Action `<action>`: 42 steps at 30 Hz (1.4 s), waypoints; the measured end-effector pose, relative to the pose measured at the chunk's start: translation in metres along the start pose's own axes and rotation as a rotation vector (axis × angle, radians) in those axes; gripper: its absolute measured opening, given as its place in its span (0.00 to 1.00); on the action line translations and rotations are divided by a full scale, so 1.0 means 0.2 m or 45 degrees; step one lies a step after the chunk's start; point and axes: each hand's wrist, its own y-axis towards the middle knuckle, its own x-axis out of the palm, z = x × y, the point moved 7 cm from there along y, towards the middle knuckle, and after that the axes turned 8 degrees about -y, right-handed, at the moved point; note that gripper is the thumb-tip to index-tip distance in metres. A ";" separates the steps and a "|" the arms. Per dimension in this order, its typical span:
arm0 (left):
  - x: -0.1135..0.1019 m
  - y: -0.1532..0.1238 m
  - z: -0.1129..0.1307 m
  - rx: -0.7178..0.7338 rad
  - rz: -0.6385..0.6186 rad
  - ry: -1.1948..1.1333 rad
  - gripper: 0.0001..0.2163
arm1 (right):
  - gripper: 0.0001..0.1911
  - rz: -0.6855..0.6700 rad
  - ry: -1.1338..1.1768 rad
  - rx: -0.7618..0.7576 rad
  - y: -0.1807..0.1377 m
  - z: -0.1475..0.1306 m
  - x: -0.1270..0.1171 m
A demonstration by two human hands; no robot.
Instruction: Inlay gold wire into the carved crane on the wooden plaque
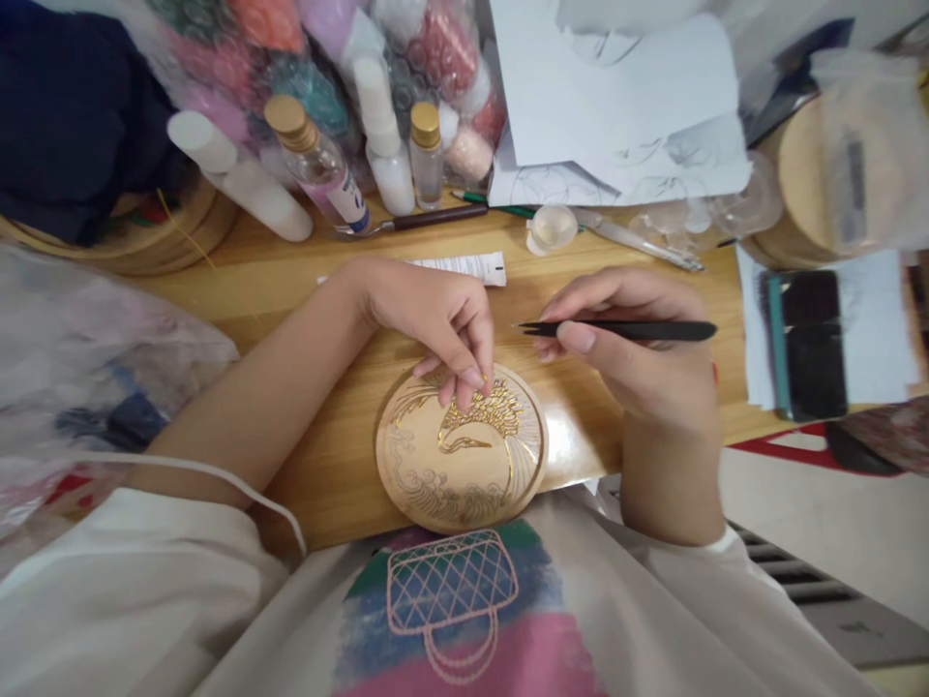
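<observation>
I take this for a small craft workspace: through the remote feed I see a wooden bench (261,295) crowded with small bottles (344,198), sketched sheets (668,155) and plastic-wrapped coloured bundles (312,92), and a round plaque (450,474) with a bird (466,443) drawn partly in gold.

Moderately bright and softly lit, with white glare on the table (581,443) just right of the wooden disc (425,469). Dimmer to the disc's left, in soft shadow. Clearest near the centre; blurred and stretched toward the edges.
</observation>
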 end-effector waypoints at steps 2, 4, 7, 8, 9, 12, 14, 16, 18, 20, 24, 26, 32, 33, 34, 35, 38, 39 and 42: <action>0.00 0.00 0.00 -0.004 0.001 -0.001 0.09 | 0.05 0.008 -0.012 0.012 0.00 0.00 0.00; 0.00 0.00 0.00 -0.010 0.003 -0.002 0.09 | 0.05 0.006 -0.012 0.021 -0.01 0.01 -0.01; 0.00 0.00 0.00 -0.011 0.002 -0.004 0.09 | 0.04 -0.009 0.016 0.010 -0.01 0.01 0.00; 0.00 0.00 0.00 -0.011 0.003 -0.006 0.09 | 0.04 -0.013 0.023 0.007 -0.01 0.01 0.00; 0.00 0.00 0.00 -0.013 0.005 -0.012 0.09 | 0.04 -0.017 0.030 0.006 -0.01 0.00 0.00; 0.00 0.00 0.00 -0.033 0.035 -0.048 0.11 | 0.03 -0.026 0.044 0.008 -0.01 0.00 0.00; 0.00 0.00 0.00 -0.043 0.054 -0.069 0.12 | 0.03 -0.028 0.052 0.007 -0.01 0.00 0.00; 0.00 0.00 0.00 -0.043 0.054 -0.070 0.12 | 0.03 -0.023 0.051 0.015 -0.01 0.01 0.00; 0.00 0.00 0.00 -0.030 0.033 -0.053 0.11 | 0.03 -0.021 0.059 0.027 -0.01 0.01 0.00; 0.00 0.00 0.00 -0.004 -0.003 -0.028 0.08 | 0.03 -0.027 0.093 0.030 -0.01 0.00 0.00; 0.00 0.00 0.00 0.037 -0.042 -0.008 0.07 | 0.03 -0.050 0.111 0.026 -0.01 -0.03 0.00; 0.00 0.00 0.00 0.031 -0.036 -0.015 0.09 | 0.03 -0.100 0.026 0.029 -0.01 -0.05 0.00; 0.00 0.00 0.00 0.023 -0.047 -0.010 0.10 | 0.06 -0.354 -0.179 0.003 -0.01 -0.08 0.05; 0.00 0.00 0.00 0.027 -0.048 -0.004 0.09 | 0.05 -0.395 -0.200 -0.002 -0.01 -0.07 0.06; 0.00 0.00 0.00 0.030 -0.049 0.001 0.09 | 0.05 -0.428 -0.221 -0.004 -0.01 -0.07 0.06; 0.00 0.00 0.00 0.033 -0.049 0.007 0.09 | 0.05 -0.452 -0.240 -0.003 -0.01 -0.07 0.07; 0.00 0.00 0.00 0.051 -0.060 0.027 0.09 | 0.04 -0.486 -0.274 -0.003 -0.01 -0.06 0.08; 0.00 0.00 0.00 0.053 -0.064 0.032 0.08 | 0.05 -0.496 -0.278 -0.007 -0.01 -0.06 0.09; 0.00 0.00 0.00 0.036 -0.057 0.027 0.08 | 0.05 -0.513 -0.280 -0.013 -0.01 -0.06 0.10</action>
